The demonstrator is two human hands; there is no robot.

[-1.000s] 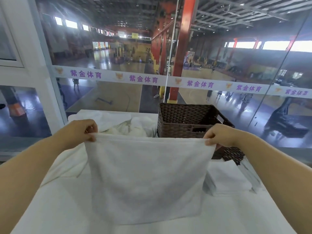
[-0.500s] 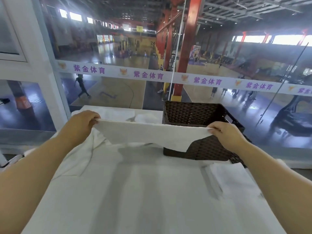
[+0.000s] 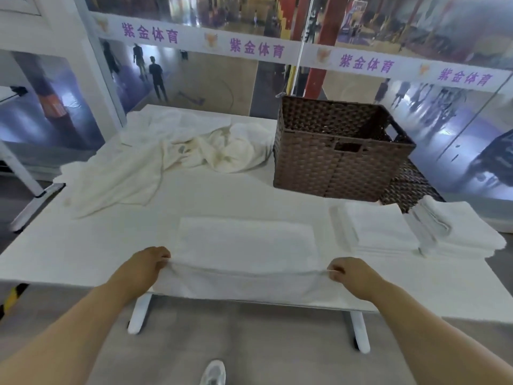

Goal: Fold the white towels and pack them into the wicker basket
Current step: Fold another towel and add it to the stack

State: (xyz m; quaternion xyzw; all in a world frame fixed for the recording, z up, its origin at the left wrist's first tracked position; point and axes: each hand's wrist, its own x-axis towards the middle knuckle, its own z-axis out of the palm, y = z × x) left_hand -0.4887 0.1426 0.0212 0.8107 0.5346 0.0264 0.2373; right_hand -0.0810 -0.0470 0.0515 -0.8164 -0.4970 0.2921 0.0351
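A white towel (image 3: 247, 245) lies spread on the white table (image 3: 83, 245) near its front edge. My left hand (image 3: 147, 263) pinches its near left corner and my right hand (image 3: 347, 273) pinches its near right corner; the near edge hangs between them over the table's front. The brown wicker basket (image 3: 333, 162) stands at the back right, and its inside looks empty. Two stacks of folded white towels (image 3: 388, 232) lie in front of the basket on the right. A heap of loose white towels (image 3: 194, 145) sits at the back left.
A glass wall with a white banner (image 3: 277, 48) runs behind the table. A second piece of brown wicker (image 3: 408, 187) lies behind the folded stacks. White table legs (image 3: 138, 315) and my shoe (image 3: 213, 373) show below on the grey floor.
The towel was held up in the air in front of me; both hands have come down and toward me, and the towel now lies on the table. The camera tilted downward.
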